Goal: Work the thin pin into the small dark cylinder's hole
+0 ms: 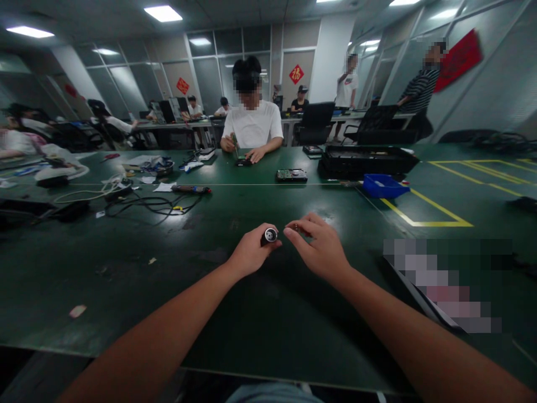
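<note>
My left hand [251, 250] is wrapped round a black cylinder [269, 236], its silver-rimmed round end facing me. Dark spots show inside that rim, but I cannot tell what kind of device it is. Just to the right, my right hand [316, 240] has its thumb and fingers drawn together in a pinch. Something small and dark, perhaps metal, shows at the fingertips [296, 227]; it is too small to name. A narrow gap separates the two hands, which are both above the green table [235, 313].
Ahead lie a hard drive [291, 175], a black tray [369, 160] and a blue bin [384, 186]. Cables [155, 207] and a dark handheld tool [191, 189] lie to the left. Across the table, a person [253, 123] works on a small device.
</note>
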The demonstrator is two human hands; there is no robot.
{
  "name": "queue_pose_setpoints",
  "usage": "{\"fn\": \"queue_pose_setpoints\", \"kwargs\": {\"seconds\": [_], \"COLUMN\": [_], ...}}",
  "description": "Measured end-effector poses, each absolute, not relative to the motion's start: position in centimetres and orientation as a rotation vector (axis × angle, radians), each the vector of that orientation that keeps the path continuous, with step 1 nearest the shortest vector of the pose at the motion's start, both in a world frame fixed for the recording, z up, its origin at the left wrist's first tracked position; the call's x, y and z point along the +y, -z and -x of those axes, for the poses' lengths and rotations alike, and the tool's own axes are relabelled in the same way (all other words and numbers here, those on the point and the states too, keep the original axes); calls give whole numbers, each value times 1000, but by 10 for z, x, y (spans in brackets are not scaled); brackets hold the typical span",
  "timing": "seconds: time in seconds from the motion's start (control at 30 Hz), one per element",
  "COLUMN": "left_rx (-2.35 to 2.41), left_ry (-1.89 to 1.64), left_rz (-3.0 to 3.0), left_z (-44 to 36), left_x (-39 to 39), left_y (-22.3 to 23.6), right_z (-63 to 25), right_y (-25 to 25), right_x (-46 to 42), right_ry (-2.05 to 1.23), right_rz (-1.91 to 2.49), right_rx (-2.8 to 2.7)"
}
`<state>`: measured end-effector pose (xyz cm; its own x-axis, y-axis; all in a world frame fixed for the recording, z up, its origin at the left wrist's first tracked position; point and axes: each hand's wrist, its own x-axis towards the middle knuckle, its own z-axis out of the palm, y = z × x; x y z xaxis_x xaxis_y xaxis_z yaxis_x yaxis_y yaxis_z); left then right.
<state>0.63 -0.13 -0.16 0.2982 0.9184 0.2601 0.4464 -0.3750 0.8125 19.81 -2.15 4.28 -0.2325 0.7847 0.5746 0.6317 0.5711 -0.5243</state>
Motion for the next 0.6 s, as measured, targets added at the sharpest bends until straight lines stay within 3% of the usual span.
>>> {"fn": "queue_pose_setpoints", "kwargs": {"seconds": [0.3, 0.6], "left_rx": [1276, 1230], "left_ry": [-1001, -1024], "left_rz": [-1922, -1922], "left_z": [-6, -6], "left_x": [1, 0], "left_y": [2, 3], "right_z": [-198, -196], "right_y": [-34, -28], "right_x": [-28, -23], "right_ry": [-413, -431], "right_rz": [905, 983], "right_rx": [-1469, -1622]}}
